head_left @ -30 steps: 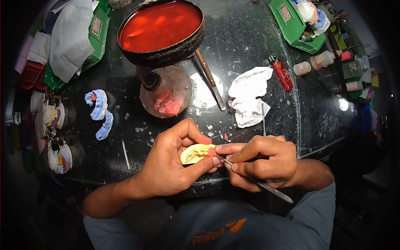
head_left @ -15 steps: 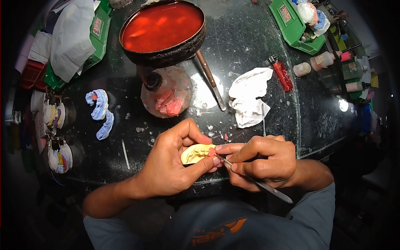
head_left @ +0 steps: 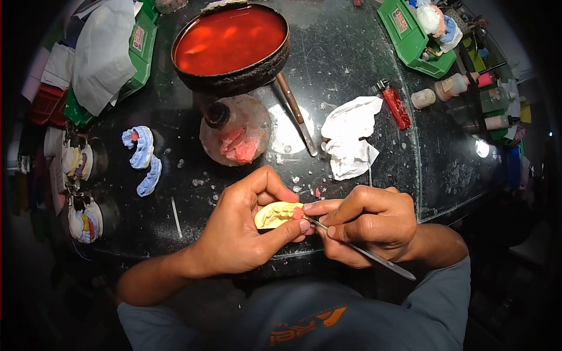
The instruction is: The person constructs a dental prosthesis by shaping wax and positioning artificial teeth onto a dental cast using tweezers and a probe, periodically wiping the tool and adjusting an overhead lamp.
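My left hand (head_left: 241,228) grips a yellow dental cast (head_left: 270,217) between thumb and fingers. A patch of pink wax (head_left: 298,213) covers the cast's right end, close to my left thumb tip. Closed like a pen grip, my right hand (head_left: 374,225) holds a metal wax carver (head_left: 383,260). The carver's tip is at the pink wax, and its broad flat end points down and to the right. My right index fingertip rests against the edge of the cast.
A pan of red liquid (head_left: 231,44) stands above a burner (head_left: 234,131) with pink wax on it. Nearby lie a wooden-handled knife (head_left: 295,111), crumpled white paper (head_left: 351,134), a red lighter (head_left: 396,106) and blue casts (head_left: 140,149). Green bins (head_left: 137,55) stand behind.
The carver's broad end has swung slightly right and up, with my right hand shifting a little. My left hand and the cast stay almost still.
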`<action>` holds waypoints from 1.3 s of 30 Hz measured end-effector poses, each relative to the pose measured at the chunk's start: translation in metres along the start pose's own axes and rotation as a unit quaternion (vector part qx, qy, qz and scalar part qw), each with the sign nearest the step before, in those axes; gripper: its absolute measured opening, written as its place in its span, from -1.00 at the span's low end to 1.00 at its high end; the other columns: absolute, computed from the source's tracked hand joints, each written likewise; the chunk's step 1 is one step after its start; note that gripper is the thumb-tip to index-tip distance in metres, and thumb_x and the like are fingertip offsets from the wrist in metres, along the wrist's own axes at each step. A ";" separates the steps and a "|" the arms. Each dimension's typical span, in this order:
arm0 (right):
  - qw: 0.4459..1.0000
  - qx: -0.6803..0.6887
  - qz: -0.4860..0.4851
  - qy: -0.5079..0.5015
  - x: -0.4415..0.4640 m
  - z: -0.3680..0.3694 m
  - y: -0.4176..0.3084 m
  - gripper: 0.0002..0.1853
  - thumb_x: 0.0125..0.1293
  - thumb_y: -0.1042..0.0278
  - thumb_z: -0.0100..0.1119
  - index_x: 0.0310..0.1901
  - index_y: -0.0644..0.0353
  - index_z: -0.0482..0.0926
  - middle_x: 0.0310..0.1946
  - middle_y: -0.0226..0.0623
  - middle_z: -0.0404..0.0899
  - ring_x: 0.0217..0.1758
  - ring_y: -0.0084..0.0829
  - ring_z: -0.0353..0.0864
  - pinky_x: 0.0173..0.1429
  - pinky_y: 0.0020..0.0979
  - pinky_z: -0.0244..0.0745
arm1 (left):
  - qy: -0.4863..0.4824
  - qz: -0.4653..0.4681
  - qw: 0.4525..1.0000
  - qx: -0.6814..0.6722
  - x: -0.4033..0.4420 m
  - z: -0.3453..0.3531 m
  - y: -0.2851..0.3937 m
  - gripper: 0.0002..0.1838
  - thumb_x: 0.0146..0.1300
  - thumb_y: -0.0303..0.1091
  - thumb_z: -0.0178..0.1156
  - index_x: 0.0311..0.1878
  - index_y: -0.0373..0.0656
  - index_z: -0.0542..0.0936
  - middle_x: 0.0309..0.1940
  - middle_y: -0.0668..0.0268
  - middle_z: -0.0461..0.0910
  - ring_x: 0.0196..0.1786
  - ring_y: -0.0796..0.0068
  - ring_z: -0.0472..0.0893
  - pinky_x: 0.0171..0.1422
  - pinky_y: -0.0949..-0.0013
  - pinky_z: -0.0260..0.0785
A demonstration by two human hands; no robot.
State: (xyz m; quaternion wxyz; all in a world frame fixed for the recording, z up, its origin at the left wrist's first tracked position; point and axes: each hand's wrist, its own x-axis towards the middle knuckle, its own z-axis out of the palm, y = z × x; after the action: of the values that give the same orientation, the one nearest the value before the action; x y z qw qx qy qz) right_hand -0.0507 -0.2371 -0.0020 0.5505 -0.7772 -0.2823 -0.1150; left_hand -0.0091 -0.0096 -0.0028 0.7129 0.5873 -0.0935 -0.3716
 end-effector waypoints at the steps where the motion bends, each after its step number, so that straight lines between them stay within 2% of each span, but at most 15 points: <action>1: 1.000 0.001 -0.003 0.002 0.000 0.000 0.000 -0.75 0.08 0.64 0.54 -0.54 0.23 0.58 -0.45 -0.28 0.67 -0.23 -0.29 0.91 -0.22 -0.44 0.86 | -0.001 0.001 1.000 0.000 0.000 0.000 0.000 -0.74 0.38 -0.64 0.38 -0.07 -0.29 0.44 -0.23 0.19 0.73 -0.16 0.57 0.77 -0.11 0.53 0.68; 6: 1.000 0.007 -0.015 -0.001 0.000 0.001 0.003 -0.75 0.10 0.63 0.54 -0.54 0.23 0.59 -0.45 -0.28 0.67 -0.22 -0.28 0.91 -0.28 -0.45 0.84 | 0.001 0.003 1.000 0.010 0.000 0.000 0.000 -0.74 0.38 -0.64 0.37 -0.07 -0.29 0.44 -0.23 0.19 0.73 -0.15 0.56 0.77 -0.11 0.53 0.68; 12: 1.000 0.001 -0.011 -0.018 0.001 -0.002 0.001 -0.75 0.11 0.62 0.55 -0.53 0.24 0.60 -0.44 -0.29 0.68 -0.20 -0.27 0.91 -0.22 -0.45 0.86 | 0.002 0.009 1.000 0.009 0.000 0.000 -0.002 -0.73 0.37 -0.65 0.38 -0.07 -0.29 0.44 -0.23 0.19 0.73 -0.15 0.56 0.78 -0.11 0.53 0.68; 21: 0.998 0.062 0.017 0.025 0.000 0.002 0.001 -0.81 0.06 0.73 0.45 -0.49 0.27 0.60 -0.47 -0.30 0.61 -0.47 -0.46 0.74 0.01 -0.26 0.90 | -0.015 -0.013 1.000 -0.008 0.000 -0.001 0.002 -0.75 0.40 -0.61 0.38 -0.06 -0.29 0.45 -0.24 0.19 0.74 -0.16 0.58 0.77 -0.13 0.54 0.66; 32: 0.998 0.054 0.010 0.018 0.001 0.001 0.001 -0.83 0.07 0.71 0.48 -0.45 0.27 0.65 -0.44 -0.30 0.64 -0.42 -0.45 0.79 -0.01 -0.30 0.90 | -0.012 -0.040 0.999 -0.016 0.000 0.000 0.005 -0.76 0.40 -0.59 0.37 -0.08 -0.29 0.46 -0.26 0.21 0.74 -0.19 0.60 0.76 -0.18 0.56 0.63; 39: 0.999 0.041 0.001 -0.004 0.001 0.000 0.001 -0.84 0.09 0.66 0.51 -0.49 0.27 0.67 -0.43 -0.27 0.66 -0.39 -0.41 0.83 -0.02 -0.33 0.90 | -0.006 -0.024 1.000 0.007 -0.001 0.000 0.003 -0.75 0.39 -0.60 0.39 -0.09 -0.29 0.45 -0.27 0.20 0.75 -0.20 0.60 0.77 -0.19 0.56 0.62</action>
State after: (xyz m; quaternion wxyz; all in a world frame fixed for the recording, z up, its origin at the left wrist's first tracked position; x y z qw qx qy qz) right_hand -0.0488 -0.2368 -0.0023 0.5806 -0.7551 -0.2879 -0.0993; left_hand -0.0083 -0.0086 0.0000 0.6992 0.5918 -0.0860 -0.3917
